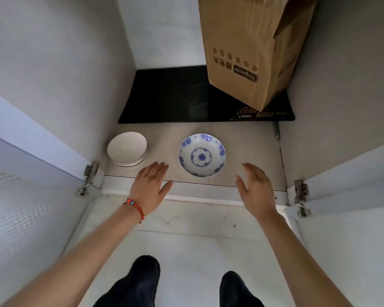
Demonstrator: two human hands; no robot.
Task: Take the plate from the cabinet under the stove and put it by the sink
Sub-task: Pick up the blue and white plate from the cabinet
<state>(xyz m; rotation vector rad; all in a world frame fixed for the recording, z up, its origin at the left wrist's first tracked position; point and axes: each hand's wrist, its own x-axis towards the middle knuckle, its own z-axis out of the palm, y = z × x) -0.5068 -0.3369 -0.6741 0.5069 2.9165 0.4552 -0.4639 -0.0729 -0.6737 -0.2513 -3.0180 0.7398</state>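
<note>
Open cabinet, doors swung wide | plate on cabinet floor near front, beside stacked bowls | left hand, right hand open, empty, flanking plate | step: reaching; next needs rim grip.

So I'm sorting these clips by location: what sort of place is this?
Most likely a home kitchen, looking into an open low cabinet. A blue-patterned plate and stacked white bowls sit on its floor, a cardboard box stands at the back, and hinged doors are swung open either side.

Cardboard box top beyond frame
</note>
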